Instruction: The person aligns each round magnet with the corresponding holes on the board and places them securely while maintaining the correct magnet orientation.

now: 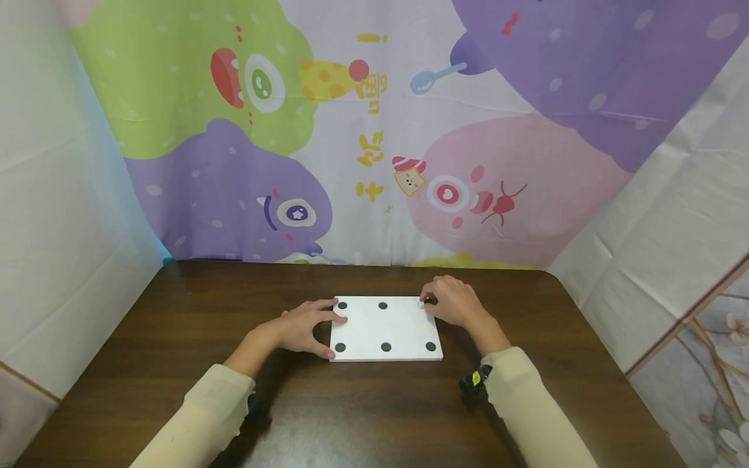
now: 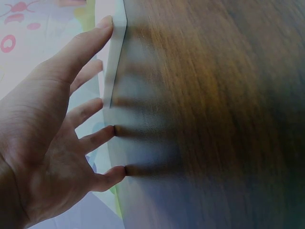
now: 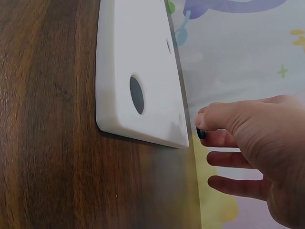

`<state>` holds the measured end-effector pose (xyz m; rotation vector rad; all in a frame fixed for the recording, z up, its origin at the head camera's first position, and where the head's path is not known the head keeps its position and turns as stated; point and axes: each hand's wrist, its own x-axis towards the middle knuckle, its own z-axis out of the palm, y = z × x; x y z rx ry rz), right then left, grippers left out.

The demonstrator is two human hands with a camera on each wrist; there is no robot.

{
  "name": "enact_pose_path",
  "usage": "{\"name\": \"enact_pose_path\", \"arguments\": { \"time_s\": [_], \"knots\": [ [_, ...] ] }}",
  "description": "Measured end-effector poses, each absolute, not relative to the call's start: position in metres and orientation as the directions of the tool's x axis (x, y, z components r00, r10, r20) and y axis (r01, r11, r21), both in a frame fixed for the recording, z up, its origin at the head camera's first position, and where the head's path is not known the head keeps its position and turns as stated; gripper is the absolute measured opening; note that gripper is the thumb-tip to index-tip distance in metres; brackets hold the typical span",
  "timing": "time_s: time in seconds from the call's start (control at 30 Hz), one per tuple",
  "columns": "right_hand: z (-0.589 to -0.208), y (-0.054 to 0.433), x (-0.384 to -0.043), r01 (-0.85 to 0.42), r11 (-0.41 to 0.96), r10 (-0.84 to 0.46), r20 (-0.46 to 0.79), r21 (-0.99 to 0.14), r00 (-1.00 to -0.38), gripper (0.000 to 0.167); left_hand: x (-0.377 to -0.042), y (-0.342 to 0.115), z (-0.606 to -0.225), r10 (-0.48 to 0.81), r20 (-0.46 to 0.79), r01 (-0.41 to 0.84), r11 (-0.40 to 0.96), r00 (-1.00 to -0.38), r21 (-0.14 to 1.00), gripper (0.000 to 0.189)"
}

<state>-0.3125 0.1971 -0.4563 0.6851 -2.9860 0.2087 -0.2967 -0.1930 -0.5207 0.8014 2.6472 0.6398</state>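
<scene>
A white rectangular board lies on the table with several dark round discs, such as the front-middle disc, set along its long edges. My left hand is spread at the board's left end, thumb at the front corner and other fingertips on its top and beside it. Its fingers look fairly straight. Over the board's back right corner, my right hand pinches a small dark piece between thumb and index finger. The piece is mostly hidden by the fingertips; its full shape does not show.
The brown wooden table runs to a hanging cloth with cartoon figures close behind the board. White sheets hang at both sides. A dark device is strapped at the right wrist.
</scene>
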Motion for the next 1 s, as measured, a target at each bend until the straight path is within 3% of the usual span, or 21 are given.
{"name": "enact_pose_path", "arguments": {
  "time_s": [0.07,0.27,1.0],
  "knots": [
    [-0.457,0.196,-0.313,-0.432,0.895,-0.423,0.092,-0.114,-0.901,0.011,-0.297,-0.193,-0.522,0.571,-0.158,0.434,0.750,-0.805,0.499,0.095],
    [-0.459,0.192,-0.314,-0.423,0.899,-0.417,0.077,-0.112,-0.906,0.013,-0.268,-0.183,-0.476,0.589,-0.170,0.433,0.733,-0.790,0.525,0.088],
    [-0.465,0.189,-0.316,-0.411,0.906,-0.406,0.067,-0.099,-0.911,0.013,-0.260,-0.175,-0.465,0.572,-0.183,0.419,0.749,-0.799,0.514,0.082]
  ]
}}
